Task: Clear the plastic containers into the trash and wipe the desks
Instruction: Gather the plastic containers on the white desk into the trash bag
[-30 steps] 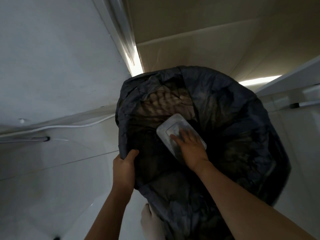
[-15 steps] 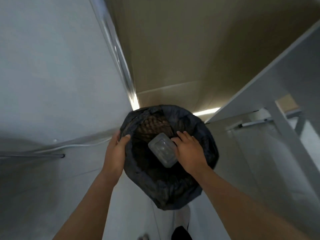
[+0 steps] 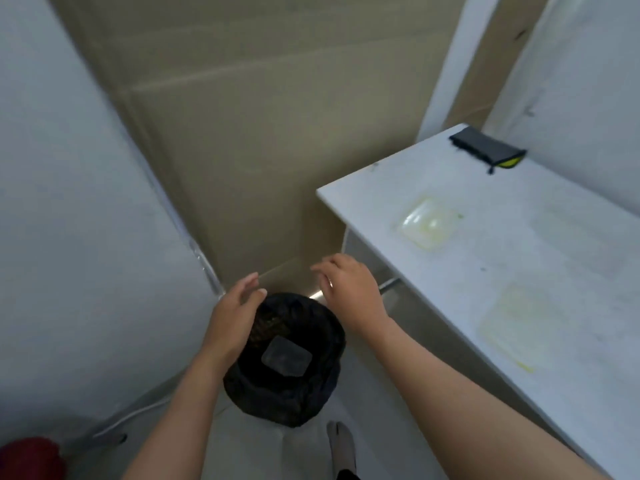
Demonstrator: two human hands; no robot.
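Both hands empty: left hand and right hand loosely spread above the trash bag. One container is in it; two containers sit near desk front edge. Risk: greasy residue drips or a thin lid slips in transfer.

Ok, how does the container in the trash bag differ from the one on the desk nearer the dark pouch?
The container in the bag lies down inside the black trash bag on the floor; the desk container sits on the white desk, not yet cleared. The bagged one looks grey and dim; the desk one shows yellowish residue. Both are clear, rounded-rectangular plastic, and neither hand touches them.
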